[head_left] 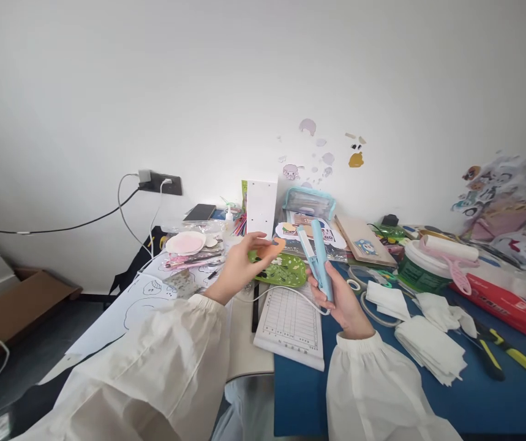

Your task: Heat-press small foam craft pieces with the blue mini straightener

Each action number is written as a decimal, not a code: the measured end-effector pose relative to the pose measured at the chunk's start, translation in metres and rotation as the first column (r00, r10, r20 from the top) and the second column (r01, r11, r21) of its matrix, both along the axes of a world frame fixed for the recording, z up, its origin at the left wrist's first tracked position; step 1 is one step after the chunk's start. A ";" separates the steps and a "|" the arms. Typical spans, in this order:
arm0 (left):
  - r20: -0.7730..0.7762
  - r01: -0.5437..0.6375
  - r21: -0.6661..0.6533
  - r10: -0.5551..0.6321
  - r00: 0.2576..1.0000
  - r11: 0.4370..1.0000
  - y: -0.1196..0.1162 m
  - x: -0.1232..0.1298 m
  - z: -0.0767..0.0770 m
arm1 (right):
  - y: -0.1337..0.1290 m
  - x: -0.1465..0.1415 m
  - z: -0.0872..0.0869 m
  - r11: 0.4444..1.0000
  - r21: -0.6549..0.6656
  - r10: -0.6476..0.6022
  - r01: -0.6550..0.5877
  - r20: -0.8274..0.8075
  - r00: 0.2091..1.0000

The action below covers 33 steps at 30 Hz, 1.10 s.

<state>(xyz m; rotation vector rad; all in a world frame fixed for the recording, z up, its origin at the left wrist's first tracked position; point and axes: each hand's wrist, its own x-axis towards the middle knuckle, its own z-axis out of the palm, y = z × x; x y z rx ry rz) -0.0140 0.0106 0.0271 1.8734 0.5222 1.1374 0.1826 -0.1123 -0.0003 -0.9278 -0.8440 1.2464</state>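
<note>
Between the thumb and fingers of my left hand [240,264] is a small, flat orange piece [269,252], raised above a green patterned tray [285,271]. My right hand [338,297] is wrapped round a light blue hand-held clamp tool [320,257] that points upward. Its two arms are apart at the top, and a white cable runs from its lower end. The orange piece is to the left of the tool and does not touch it. Below the tray lies a printed form pad [290,324].
On the right are folded white tissues [430,349], yellow-and-black pliers [490,352], a green-and-white tub [423,266] and a red box [501,303]. Drawn-on paper [141,306] lies left. A white upright box [261,205] and clear pouch [309,202] stand behind the tray.
</note>
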 end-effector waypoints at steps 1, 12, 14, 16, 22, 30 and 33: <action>-0.034 -0.033 0.126 0.037 0.999 0.991 -0.002 -0.001 -0.001 | 0.000 0.000 -0.001 1.000 -0.009 0.001 -0.001 0.019 1.000; -0.152 -0.061 0.754 0.265 0.952 0.654 0.004 -0.011 -0.003 | -0.005 -0.004 -0.002 0.997 -0.081 0.045 -0.020 0.327 0.944; -0.149 -0.060 0.787 0.283 0.947 0.615 0.005 -0.013 -0.001 | -0.005 -0.005 -0.001 0.996 -0.082 0.046 -0.017 0.376 0.925; -0.150 -0.054 0.806 0.292 0.945 0.590 0.004 -0.015 0.002 | -0.005 -0.005 -0.001 0.996 -0.085 0.055 -0.021 0.414 0.909; -0.213 0.052 0.853 0.256 0.943 0.519 0.001 -0.018 0.007 | -0.006 -0.002 0.001 0.990 -0.133 0.110 -0.050 0.490 0.865; -0.333 0.153 0.801 0.218 0.917 0.579 -0.002 -0.015 0.005 | -0.007 -0.003 0.002 0.984 -0.172 0.139 -0.051 0.550 0.824; -0.295 0.135 0.774 0.163 0.942 0.618 -0.004 -0.015 0.006 | -0.007 -0.003 0.001 0.987 -0.154 0.119 -0.038 0.557 0.822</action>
